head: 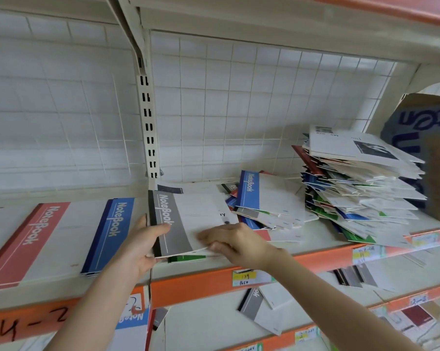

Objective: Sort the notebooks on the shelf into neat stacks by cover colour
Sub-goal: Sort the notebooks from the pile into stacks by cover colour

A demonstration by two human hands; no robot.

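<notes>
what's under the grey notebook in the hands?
A green notebook edge shows beneath the grey notebook, at its front, on the shelf. Whether more lie under it is hidden by the cover, the left hand and the right hand.

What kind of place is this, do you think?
Most likely a stationery shop: handwritten price labels on the orange shelf edge, and untidy piles of near-identical notebooks on it.

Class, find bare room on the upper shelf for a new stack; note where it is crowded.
Bare shelf shows at the front between the blue-topped heap and the tall leaning pile. Crowded from the red stack to that heap, and beside the cardboard box.
</notes>
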